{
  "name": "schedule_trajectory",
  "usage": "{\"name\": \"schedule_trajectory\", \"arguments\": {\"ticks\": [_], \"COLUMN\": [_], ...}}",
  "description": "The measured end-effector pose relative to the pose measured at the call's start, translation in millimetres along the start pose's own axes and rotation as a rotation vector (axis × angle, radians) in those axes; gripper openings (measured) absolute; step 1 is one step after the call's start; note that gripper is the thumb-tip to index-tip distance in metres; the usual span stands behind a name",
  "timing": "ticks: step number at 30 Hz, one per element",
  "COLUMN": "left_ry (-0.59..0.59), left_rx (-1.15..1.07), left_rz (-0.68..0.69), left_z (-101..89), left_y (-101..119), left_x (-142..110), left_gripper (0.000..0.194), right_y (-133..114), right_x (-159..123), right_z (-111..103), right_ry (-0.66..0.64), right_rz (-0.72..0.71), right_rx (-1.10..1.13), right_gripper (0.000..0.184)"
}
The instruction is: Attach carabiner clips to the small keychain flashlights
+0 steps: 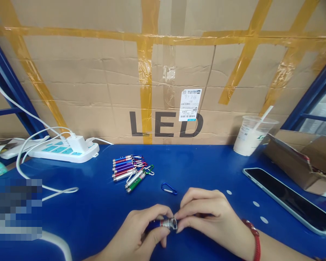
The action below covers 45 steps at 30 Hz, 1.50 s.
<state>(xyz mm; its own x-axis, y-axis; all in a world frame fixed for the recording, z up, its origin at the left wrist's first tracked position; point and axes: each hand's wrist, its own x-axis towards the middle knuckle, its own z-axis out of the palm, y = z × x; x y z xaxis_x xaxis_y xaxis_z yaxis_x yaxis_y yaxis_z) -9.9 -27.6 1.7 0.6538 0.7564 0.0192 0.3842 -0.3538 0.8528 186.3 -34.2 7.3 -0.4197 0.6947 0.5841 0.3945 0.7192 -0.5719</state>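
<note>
My left hand (141, 232) and my right hand (209, 217) meet low in the middle over the blue table (103, 210). Both pinch a small blue keychain flashlight (168, 223) with a silver head, the left on its body, the right at its head end. A loose blue carabiner clip (168, 188) lies just beyond the hands. Farther back sits a pile of several similar mini flashlights (130, 170) in red, blue, purple, silver and green, some with clips.
A white power strip (65, 150) with a charger and cables sits at back left. A plastic cup with a straw (251, 136) stands back right, a dark tablet (290, 199) and an open cardboard box (301, 159) at right. A taped cardboard wall marked LED (165, 125) closes the back.
</note>
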Motion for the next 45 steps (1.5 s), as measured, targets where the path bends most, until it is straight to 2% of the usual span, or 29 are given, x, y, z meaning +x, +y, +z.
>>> {"name": "schedule_trajectory", "arguments": {"ticks": [8, 12, 18, 23, 31, 40, 45], "left_ry": [-0.021, -0.018, -0.016, 0.032, 0.036, 0.056, 0.074], "left_rx": [-0.036, -0.028, -0.008, -0.007, -0.025, -0.037, -0.009], "left_rz": [-0.028, -0.038, -0.061, -0.066, -0.05, -0.034, -0.085], "left_z": [0.9, -0.1, -1.4, 0.4, 0.4, 2.4, 3.1], "left_y": [-0.1, 2.9, 6.5, 3.6, 4.4, 4.2, 4.6], "left_x": [0.5, -1.7, -4.8, -4.5, -3.4, -3.5, -4.7], "left_gripper": [0.016, 0.009, 0.012, 0.009, 0.011, 0.012, 0.013], "right_y": [-2.7, -2.4, -5.1, -9.3, -10.0, -12.6, -13.4], "right_x": [2.0, -3.1, -8.1, -7.5, -6.8, -8.9, -9.3], "right_z": [-3.4, -0.1, 4.0, 2.0, 1.1, 4.9, 8.8], "right_ry": [-0.023, -0.056, -0.083, -0.115, -0.14, -0.102, -0.06], "right_rz": [-0.156, -0.106, -0.03, -0.128, -0.243, -0.152, 0.017], "right_rx": [-0.145, -0.136, -0.178, -0.333, -0.503, -0.421, -0.244], "right_gripper": [0.015, 0.02, 0.019, 0.024, 0.026, 0.026, 0.021]}}
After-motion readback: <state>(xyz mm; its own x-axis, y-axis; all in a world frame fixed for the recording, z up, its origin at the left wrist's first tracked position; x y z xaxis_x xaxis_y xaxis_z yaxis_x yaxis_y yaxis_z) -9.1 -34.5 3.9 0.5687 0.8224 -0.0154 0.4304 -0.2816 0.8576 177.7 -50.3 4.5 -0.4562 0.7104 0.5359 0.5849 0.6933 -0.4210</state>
